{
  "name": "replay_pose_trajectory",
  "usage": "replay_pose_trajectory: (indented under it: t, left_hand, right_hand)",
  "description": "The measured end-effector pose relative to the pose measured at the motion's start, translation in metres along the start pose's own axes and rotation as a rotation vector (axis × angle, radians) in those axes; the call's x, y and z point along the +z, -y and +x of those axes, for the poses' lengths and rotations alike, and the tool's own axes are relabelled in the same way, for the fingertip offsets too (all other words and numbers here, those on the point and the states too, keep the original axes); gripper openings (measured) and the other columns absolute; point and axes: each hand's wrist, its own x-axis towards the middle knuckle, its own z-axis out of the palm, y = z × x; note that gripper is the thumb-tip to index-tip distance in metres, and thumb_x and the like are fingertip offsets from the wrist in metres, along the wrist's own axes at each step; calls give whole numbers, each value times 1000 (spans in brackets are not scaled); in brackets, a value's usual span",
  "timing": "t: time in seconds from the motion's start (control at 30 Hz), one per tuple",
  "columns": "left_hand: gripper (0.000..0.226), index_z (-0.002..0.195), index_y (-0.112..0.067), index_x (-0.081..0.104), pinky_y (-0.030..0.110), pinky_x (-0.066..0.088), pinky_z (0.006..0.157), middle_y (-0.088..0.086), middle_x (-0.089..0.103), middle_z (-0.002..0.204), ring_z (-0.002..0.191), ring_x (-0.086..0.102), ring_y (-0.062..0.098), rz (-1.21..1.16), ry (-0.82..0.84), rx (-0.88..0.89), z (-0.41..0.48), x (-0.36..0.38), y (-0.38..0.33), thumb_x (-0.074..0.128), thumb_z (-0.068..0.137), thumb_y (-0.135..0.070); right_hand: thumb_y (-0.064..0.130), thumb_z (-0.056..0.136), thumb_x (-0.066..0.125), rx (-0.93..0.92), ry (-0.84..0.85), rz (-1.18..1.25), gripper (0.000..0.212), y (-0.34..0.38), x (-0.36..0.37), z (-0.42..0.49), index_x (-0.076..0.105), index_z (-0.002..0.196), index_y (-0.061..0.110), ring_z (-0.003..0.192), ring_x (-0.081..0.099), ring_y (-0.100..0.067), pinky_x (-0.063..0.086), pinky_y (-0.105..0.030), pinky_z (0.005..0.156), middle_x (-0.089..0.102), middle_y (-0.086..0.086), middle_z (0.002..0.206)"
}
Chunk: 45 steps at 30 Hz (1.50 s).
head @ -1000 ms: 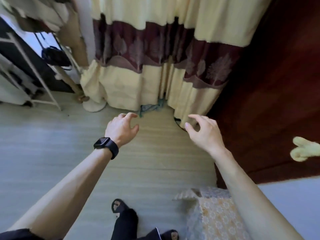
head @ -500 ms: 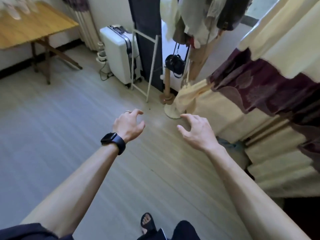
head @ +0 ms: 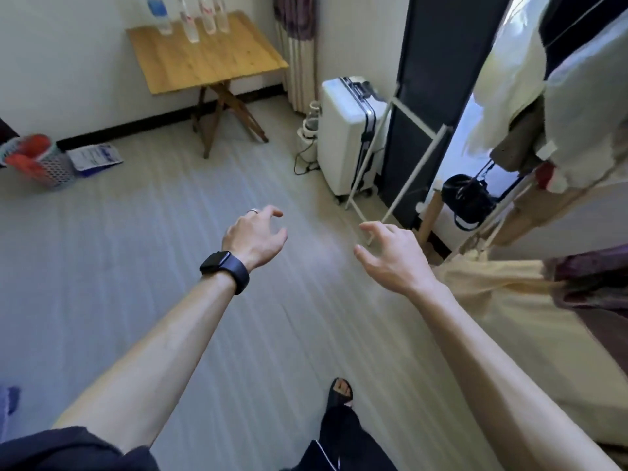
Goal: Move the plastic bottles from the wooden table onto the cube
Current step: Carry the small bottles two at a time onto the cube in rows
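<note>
The table (head: pixel 210 59) is a square top of honey-coloured wooden planks with clear grain. It stands on dark crossed folding legs against a plain white wall (head: pixel 68 62). At its far edge stand 4 plastic bottles (head: pixel 190 22), clear, tall and slim, upright and close together in a loose row. The leftmost carries a blue label and the other 3 show reddish marks; blur hides the print, and the frame edge cuts off their tops.

Both hands hang over the floor (head: pixel 136 266), well apart from the table. The left hand (head: pixel 253 237) holds nothing, its fingers loosely curled; a black watch (head: pixel 226 270) with a smooth strap wraps its wrist, and a thin metal ring (head: pixel 253 210) sits on 1 finger. The right hand (head: pixel 387 256) is also empty, fingers spread and slightly bent.

The floor is pale wood-grain boards with a soft sheen. Right of the table stands a white hard-shell suitcase (head: pixel 346 137) with dark trim. A mesh basket (head: pixel 44 161) sits at the left near the wall.
</note>
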Motion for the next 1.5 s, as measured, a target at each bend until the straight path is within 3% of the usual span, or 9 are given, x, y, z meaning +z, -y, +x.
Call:
replay_pose_trajectory:
  t: [0.43, 1.23, 1.5]
  left_hand:
    - [37, 127, -34, 58, 37, 49, 92, 0, 61, 128, 117, 59, 26, -58, -86, -184, 238, -43, 35, 54, 92, -44]
    - [32, 121, -34, 60, 39, 53, 85, -2, 61, 118, 108, 60, 25, -127, -115, -297, 755, -152, 202, 56, 90, -42]
    - [34, 129, -21, 60, 24, 31, 77, 7, 60, 126, 119, 54, 24, -164, -161, -370, 928, -211, 242, 57, 96, -30]
  right_hand:
    - [50, 95, 55, -154, 83, -28, 53, 43, -30, 293, 48, 144, 31, 138, 38, -28, 37, -39, 111, 55, -1, 142]
    - [48, 95, 57, -240, 196, -36, 53, 243, 33, 851, 50, 143, 28, 130, 44, -33, 35, -39, 108, 55, -6, 141]
    - [44, 96, 58, -326, 234, -17, 52, 322, 33, 1039, 51, 143, 25, 133, 42, -32, 33, -35, 108, 57, -4, 141]
